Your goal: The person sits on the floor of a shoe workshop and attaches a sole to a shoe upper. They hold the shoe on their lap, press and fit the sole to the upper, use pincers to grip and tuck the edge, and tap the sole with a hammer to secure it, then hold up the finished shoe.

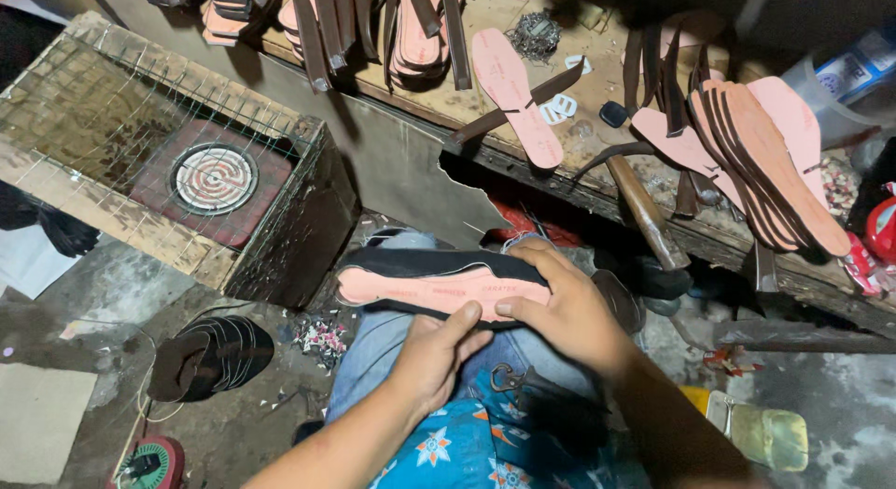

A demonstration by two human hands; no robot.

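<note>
Together, 2 hands: left hand, right hand, 1 pink insole.

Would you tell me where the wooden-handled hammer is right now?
The wooden-handled hammer lies right of centre on the workbench edge, between the lone pink insole and the fanned pink insole stack.

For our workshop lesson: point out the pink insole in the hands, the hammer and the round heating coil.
pink insole [425, 288]: head view, middle of its pink face.
hammer [644, 212]: head view, wooden handle.
round heating coil [214, 177]: head view, centre of spiral.
</note>
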